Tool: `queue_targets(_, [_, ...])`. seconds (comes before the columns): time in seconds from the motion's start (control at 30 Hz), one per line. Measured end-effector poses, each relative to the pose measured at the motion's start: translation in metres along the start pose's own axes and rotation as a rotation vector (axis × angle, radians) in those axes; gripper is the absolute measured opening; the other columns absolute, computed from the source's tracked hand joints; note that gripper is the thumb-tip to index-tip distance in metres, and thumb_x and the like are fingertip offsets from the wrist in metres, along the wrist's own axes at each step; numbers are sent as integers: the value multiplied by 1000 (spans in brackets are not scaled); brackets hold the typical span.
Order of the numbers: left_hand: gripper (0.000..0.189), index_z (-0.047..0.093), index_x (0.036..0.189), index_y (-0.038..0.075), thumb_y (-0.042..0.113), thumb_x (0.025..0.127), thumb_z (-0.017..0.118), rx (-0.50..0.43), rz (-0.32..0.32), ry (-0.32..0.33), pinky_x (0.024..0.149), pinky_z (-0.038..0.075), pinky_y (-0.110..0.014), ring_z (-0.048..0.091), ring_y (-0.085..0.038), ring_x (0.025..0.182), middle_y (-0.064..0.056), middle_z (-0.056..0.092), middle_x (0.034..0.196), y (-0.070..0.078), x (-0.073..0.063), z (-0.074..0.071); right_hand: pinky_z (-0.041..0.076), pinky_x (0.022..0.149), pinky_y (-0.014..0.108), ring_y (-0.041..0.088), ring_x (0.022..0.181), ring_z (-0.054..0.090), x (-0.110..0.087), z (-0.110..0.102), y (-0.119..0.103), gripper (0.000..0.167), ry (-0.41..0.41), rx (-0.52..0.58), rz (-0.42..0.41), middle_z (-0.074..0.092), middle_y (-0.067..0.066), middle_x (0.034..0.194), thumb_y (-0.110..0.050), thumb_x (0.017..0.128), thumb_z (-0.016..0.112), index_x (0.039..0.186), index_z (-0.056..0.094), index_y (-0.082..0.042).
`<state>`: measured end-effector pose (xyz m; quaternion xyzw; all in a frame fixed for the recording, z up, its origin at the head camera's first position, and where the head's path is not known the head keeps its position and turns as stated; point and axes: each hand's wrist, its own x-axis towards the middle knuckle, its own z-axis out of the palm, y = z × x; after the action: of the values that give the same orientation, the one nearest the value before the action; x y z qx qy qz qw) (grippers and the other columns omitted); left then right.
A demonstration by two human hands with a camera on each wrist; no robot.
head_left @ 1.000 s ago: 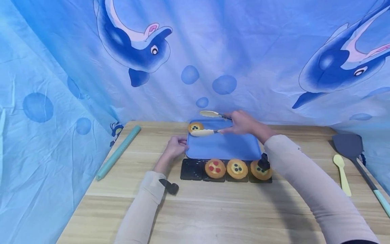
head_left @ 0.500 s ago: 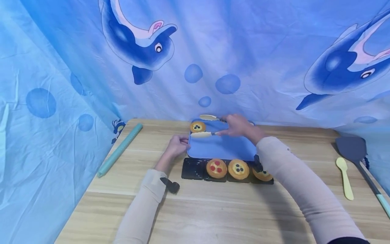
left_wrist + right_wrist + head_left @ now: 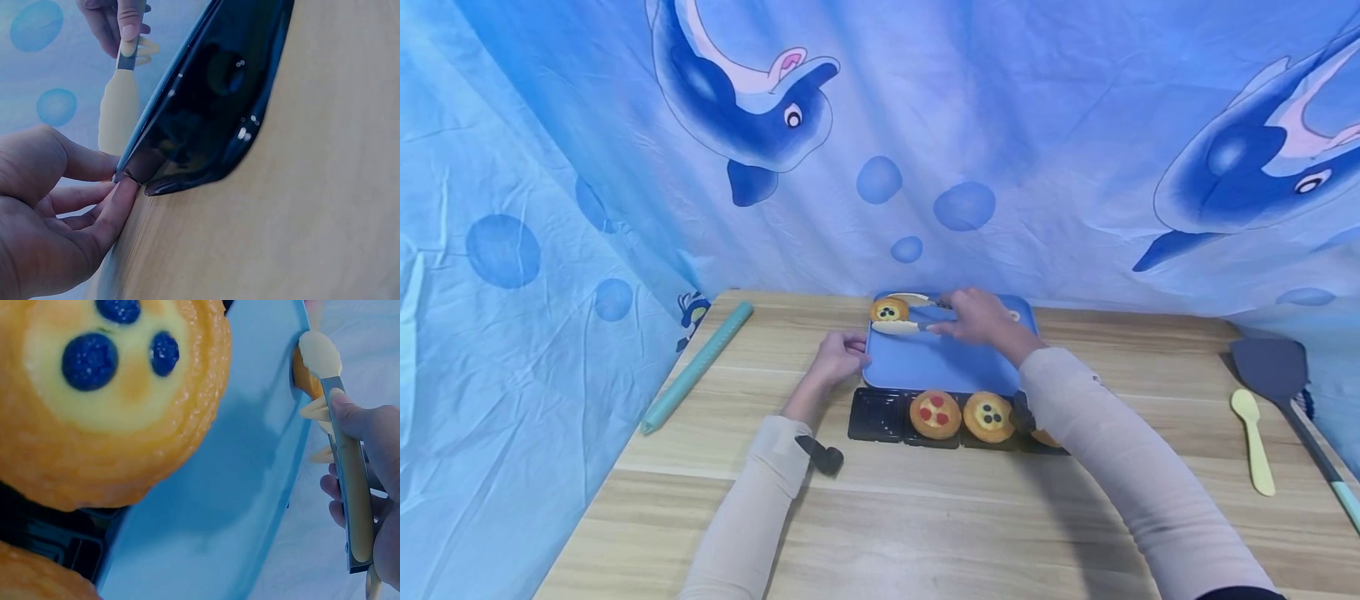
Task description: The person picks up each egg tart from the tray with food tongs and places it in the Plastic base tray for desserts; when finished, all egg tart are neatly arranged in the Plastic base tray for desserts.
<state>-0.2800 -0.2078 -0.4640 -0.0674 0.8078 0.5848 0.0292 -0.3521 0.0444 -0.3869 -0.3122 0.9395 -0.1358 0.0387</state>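
Observation:
My right hand (image 3: 979, 317) grips a pair of tongs (image 3: 895, 328) with cream-coloured heads. The heads lie on either side of a blueberry-topped egg tart (image 3: 889, 311) at the far left corner of a blue tray (image 3: 955, 360); whether both touch it cannot be told. Thumb and fingers of my left hand (image 3: 56, 206) pinch the tray's left edge. Along the tray's near side runs a black sectioned holder (image 3: 876, 416), its leftmost section bare. It bears a red-topped tart (image 3: 935, 414), a blueberry tart (image 3: 988, 417) and another tart (image 3: 125, 444), mostly hidden by my right forearm in the head view.
A green rolling pin (image 3: 696, 368) lies at the left on the wooden table (image 3: 880, 525). To the right are a pale yellow spoon (image 3: 1253, 442) and a dark spatula (image 3: 1270, 367). A blue dolphin-print curtain (image 3: 1000, 125) hangs behind and at the left.
My right hand has lowered the tongs, and their heads have come closer together around the tart on the tray. My left hand keeps its place at the tray edge.

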Motion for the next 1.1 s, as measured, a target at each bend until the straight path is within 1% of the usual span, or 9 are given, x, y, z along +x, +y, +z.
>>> queue_targets(0.17, [48, 59, 126, -11, -13, 78, 66, 14, 5, 0, 84, 58, -36, 64, -32, 97, -22, 63, 108, 1, 0, 2, 54, 66, 33, 16, 67, 60, -3, -2, 0, 62, 6, -6, -7, 68, 17, 118, -42, 90, 72, 134, 59, 0])
queue_targets(0.33, [47, 59, 125, -10, -12, 78, 66, 29, 8, -1, 85, 58, -36, 63, -32, 97, -22, 63, 107, 1, 1, 3, 49, 50, 29, 16, 53, 54, -5, -8, 1, 60, 0, 23, -3, 70, 15, 107, -39, 91, 71, 135, 58, -1])
queue_targets(0.4, [47, 59, 125, -10, -12, 78, 67, 22, 2, -1, 85, 58, -36, 63, -32, 97, -22, 63, 108, 1, 1, 3, 48, 48, 28, 15, 53, 54, -5, -11, 0, 58, 7, 16, -1, 70, 13, 101, -39, 91, 72, 134, 59, -1])
queue_targets(0.57, [47, 58, 125, -11, -12, 79, 67, 6, -7, -2, 84, 58, -35, 63, -32, 96, -22, 62, 107, 1, 0, 2, 53, 59, 31, 17, 66, 60, -5, -18, -2, 59, 25, -24, -11, 70, 14, 107, -38, 90, 73, 135, 59, -2])
queue_targets(0.6, [47, 58, 125, -11, -12, 78, 67, 6, -6, -2, 83, 58, -35, 63, -32, 95, -22, 62, 107, 1, -1, 2, 54, 61, 32, 18, 69, 61, -5, -19, -2, 60, 29, -28, -18, 70, 15, 112, -38, 90, 73, 135, 59, -2])
queue_targets(0.7, [48, 58, 125, -12, -13, 78, 66, -2, -1, -2, 83, 59, -36, 63, -33, 96, -22, 62, 106, 2, -2, 1, 55, 65, 34, 19, 74, 62, -7, -23, -3, 60, 37, -24, -37, 70, 15, 112, -39, 89, 73, 134, 60, -2])
queue_targets(0.87, [49, 57, 126, -13, -14, 77, 65, -4, 6, 0, 86, 58, -37, 63, -33, 97, -23, 62, 108, 2, -3, 1, 58, 68, 36, 18, 74, 64, -15, -33, -6, 61, 60, -33, -86, 70, 16, 112, -40, 89, 74, 133, 60, 0])
queue_targets(1.03, [50, 57, 125, -13, -14, 76, 65, -12, 16, -3, 88, 57, -39, 63, -34, 97, -23, 62, 107, 1, -2, 2, 57, 65, 32, 12, 58, 59, -32, -41, -8, 62, 108, -46, -195, 71, 17, 109, -39, 88, 75, 132, 60, 1])
queue_targets(1.1, [49, 58, 125, -13, -14, 76, 65, -4, 25, -1, 87, 57, -38, 63, -33, 96, -22, 62, 106, 0, -2, 1, 55, 59, 30, 9, 52, 54, -41, -41, -10, 61, 126, -47, -244, 71, 17, 108, -38, 88, 75, 131, 61, 1])
